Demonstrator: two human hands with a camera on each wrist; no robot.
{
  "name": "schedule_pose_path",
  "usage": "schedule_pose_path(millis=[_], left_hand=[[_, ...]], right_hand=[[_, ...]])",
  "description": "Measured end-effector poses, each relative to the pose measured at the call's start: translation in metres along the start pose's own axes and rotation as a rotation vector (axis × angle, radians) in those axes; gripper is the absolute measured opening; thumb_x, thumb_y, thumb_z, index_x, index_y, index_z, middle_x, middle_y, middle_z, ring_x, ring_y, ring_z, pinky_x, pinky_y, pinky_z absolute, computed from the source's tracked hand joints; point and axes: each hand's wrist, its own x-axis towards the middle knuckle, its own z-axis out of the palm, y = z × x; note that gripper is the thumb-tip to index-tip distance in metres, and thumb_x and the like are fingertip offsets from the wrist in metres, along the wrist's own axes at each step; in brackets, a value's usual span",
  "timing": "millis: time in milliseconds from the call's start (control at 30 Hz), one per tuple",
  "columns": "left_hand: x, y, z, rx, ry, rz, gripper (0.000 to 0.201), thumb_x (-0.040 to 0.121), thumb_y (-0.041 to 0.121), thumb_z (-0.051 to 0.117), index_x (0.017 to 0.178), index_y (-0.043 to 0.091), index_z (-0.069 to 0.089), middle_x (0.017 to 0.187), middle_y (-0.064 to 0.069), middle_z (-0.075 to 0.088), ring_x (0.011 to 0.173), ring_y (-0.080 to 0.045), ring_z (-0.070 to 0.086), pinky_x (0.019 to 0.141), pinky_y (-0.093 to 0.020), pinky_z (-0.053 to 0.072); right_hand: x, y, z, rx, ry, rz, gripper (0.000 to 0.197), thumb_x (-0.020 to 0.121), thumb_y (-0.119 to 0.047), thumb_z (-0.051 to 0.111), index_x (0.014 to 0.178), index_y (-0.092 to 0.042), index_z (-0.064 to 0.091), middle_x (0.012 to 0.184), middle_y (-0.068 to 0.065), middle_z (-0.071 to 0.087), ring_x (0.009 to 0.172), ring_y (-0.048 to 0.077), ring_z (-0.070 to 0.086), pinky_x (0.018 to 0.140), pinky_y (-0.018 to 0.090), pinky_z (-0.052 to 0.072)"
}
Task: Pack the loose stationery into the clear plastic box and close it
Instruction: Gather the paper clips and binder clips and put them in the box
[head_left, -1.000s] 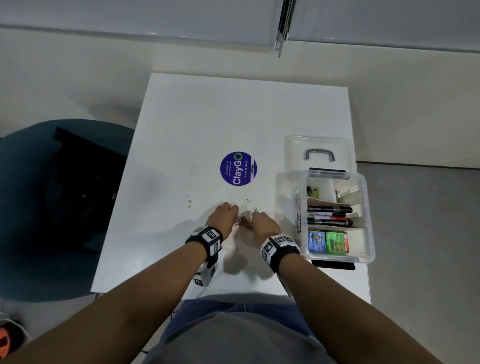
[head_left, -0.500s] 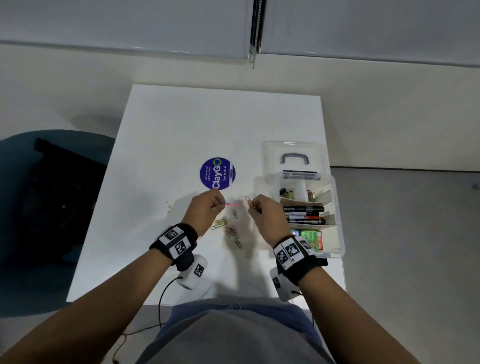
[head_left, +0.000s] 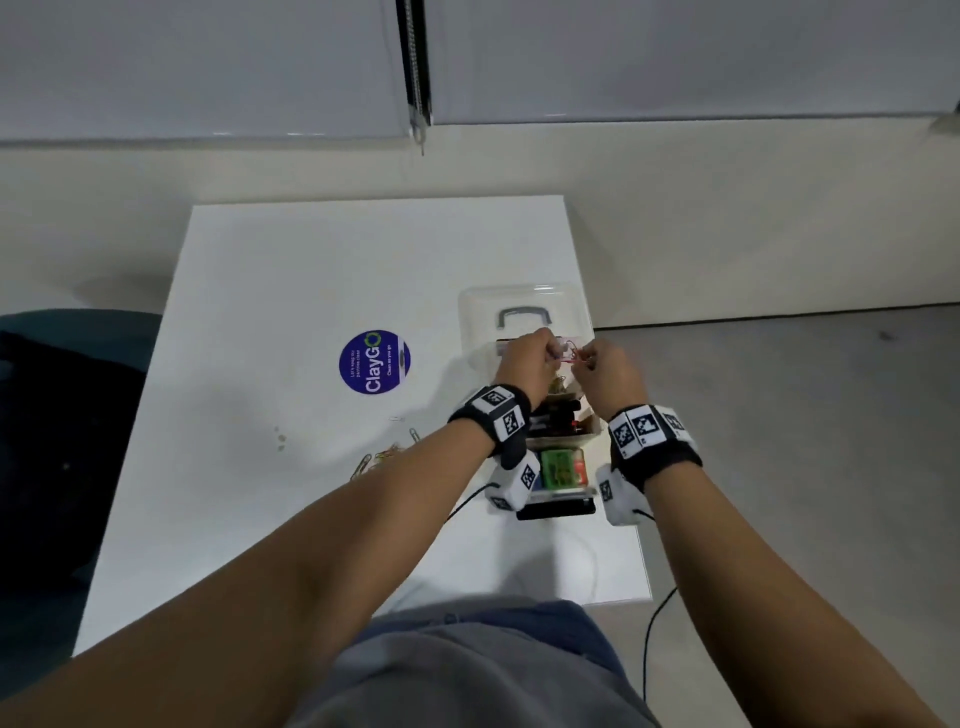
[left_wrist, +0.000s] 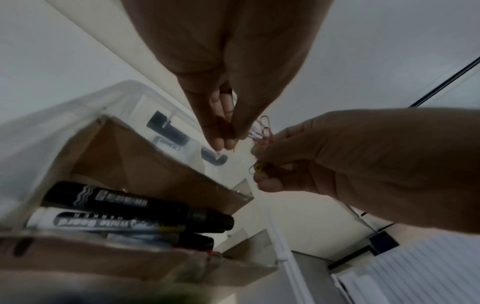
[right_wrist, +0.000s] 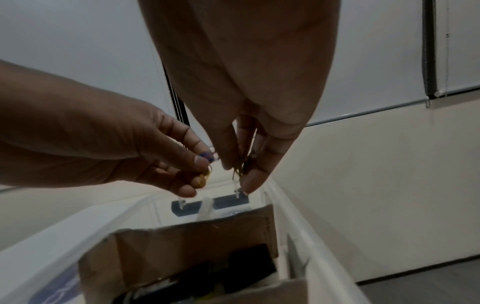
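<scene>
Two hands (head_left: 524, 358) (head_left: 608, 369); pinched paper clips (left_wrist: 262, 131)

Clear plastic box (head_left: 563, 492): open, lid (head_left: 524, 304) flat behind, markers (left_wrist: 135, 207) inside. Coloured paper clips (left_wrist: 262, 131): pinched above box; others (head_left: 382, 454) loose on table.

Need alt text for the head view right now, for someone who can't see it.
Both hands, left hand and right hand, pinch coloured paper clips over the far end of the open clear plastic box. More loose clips lie on the white table.
</scene>
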Motion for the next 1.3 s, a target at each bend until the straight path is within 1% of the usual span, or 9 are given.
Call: schedule_pose_path(millis=[167, 333, 467, 567, 700, 800, 933, 1133, 1300], left_hand=[[0.000, -0.008, 0.001, 0.037, -0.054, -0.020, 0.030, 0.089, -0.007, 0.048, 0.111, 0.005, 0.065, 0.112, -0.012, 0.068, 0.101, -0.023, 0.063, 0.088, -0.024, 0.047], [-0.014, -0.043, -0.044, 0.022, 0.087, -0.001, 0.023, 0.090, 0.000, 0.052, 0.104, 0.012, 0.067, 0.105, -0.004, 0.069, 0.091, -0.016, 0.064, 0.084, -0.023, 0.051], [-0.024, -0.101, -0.081, 0.146, 0.135, -0.114, 0.032, 0.092, -0.003, 0.045, 0.112, 0.012, 0.064, 0.114, -0.007, 0.065, 0.102, -0.020, 0.063, 0.091, -0.031, 0.051], [-0.039, -0.147, -0.092, 0.395, -0.100, -0.164, 0.053, 0.089, -0.011, 0.042, 0.135, 0.013, 0.051, 0.139, -0.009, 0.051, 0.124, -0.024, 0.053, 0.103, -0.034, 0.044], [-0.065, -0.191, -0.096, 0.729, -0.492, -0.083, 0.071, 0.090, -0.007, 0.048, 0.153, 0.012, 0.021, 0.163, -0.006, 0.008, 0.150, -0.020, 0.016, 0.118, -0.031, 0.025], [-0.089, -0.204, -0.105, 0.763, -0.512, -0.021, 0.073, 0.089, -0.010, 0.045, 0.154, 0.012, 0.021, 0.164, -0.002, 0.005, 0.150, -0.018, 0.015, 0.117, -0.033, 0.029], [-0.126, -0.224, -0.117, 0.616, -0.451, -0.003, 0.064, 0.089, -0.008, 0.044, 0.148, 0.018, 0.037, 0.160, 0.002, 0.025, 0.144, -0.018, 0.033, 0.116, -0.031, 0.032], [-0.146, -0.244, -0.136, 0.600, -0.171, -0.327, 0.056, 0.084, 0.021, 0.071, 0.133, 0.013, 0.045, 0.130, -0.010, 0.044, 0.119, -0.028, 0.049, 0.100, -0.038, 0.045], [-0.141, -0.250, -0.132, 0.525, -0.163, -0.332, 0.024, 0.089, 0.013, 0.063, 0.112, 0.011, 0.054, 0.116, -0.009, 0.051, 0.105, -0.029, 0.055, 0.085, -0.037, 0.047]], right_hand=[[0.004, 0.009, -0.002, -0.050, -0.078, 0.018, 0.037, 0.090, -0.010, 0.058, 0.127, -0.011, 0.056, 0.122, 0.011, 0.062, 0.108, 0.027, 0.061, 0.089, 0.033, 0.047], [-0.020, -0.017, 0.009, 0.040, -0.055, -0.116, 0.031, 0.090, -0.011, 0.058, 0.120, -0.013, 0.061, 0.115, 0.008, 0.064, 0.103, 0.023, 0.062, 0.084, 0.026, 0.045], [-0.048, -0.061, 0.044, 0.074, -0.168, -0.295, 0.030, 0.091, -0.011, 0.058, 0.120, -0.010, 0.064, 0.115, 0.010, 0.065, 0.101, 0.023, 0.064, 0.092, 0.033, 0.051], [-0.070, -0.086, 0.085, -0.057, -0.321, -0.385, 0.029, 0.091, -0.008, 0.054, 0.118, -0.009, 0.063, 0.114, 0.014, 0.063, 0.106, 0.028, 0.061, 0.092, 0.036, 0.049], [-0.100, -0.102, 0.131, -0.367, -0.550, -0.402, 0.030, 0.095, -0.008, 0.042, 0.123, -0.005, 0.053, 0.119, 0.018, 0.058, 0.112, 0.035, 0.058, 0.088, 0.040, 0.047], [-0.110, -0.094, 0.156, -0.415, -0.686, -0.287, 0.038, 0.099, -0.011, 0.040, 0.136, -0.005, 0.043, 0.130, 0.021, 0.052, 0.120, 0.037, 0.055, 0.095, 0.041, 0.045], [-0.113, -0.080, 0.182, -0.430, -0.730, -0.210, 0.041, 0.096, -0.009, 0.045, 0.136, -0.002, 0.038, 0.133, 0.022, 0.047, 0.120, 0.038, 0.055, 0.096, 0.041, 0.046], [-0.103, -0.075, 0.203, -0.434, -0.564, -0.241, 0.048, 0.090, 0.001, 0.046, 0.136, -0.006, 0.036, 0.131, 0.018, 0.046, 0.113, 0.034, 0.057, 0.090, 0.040, 0.049], [-0.091, -0.086, 0.209, -0.429, -0.431, -0.215, 0.068, 0.076, 0.007, 0.056, 0.136, -0.014, 0.031, 0.133, 0.014, 0.033, 0.119, 0.033, 0.043, 0.082, 0.042, 0.052]])
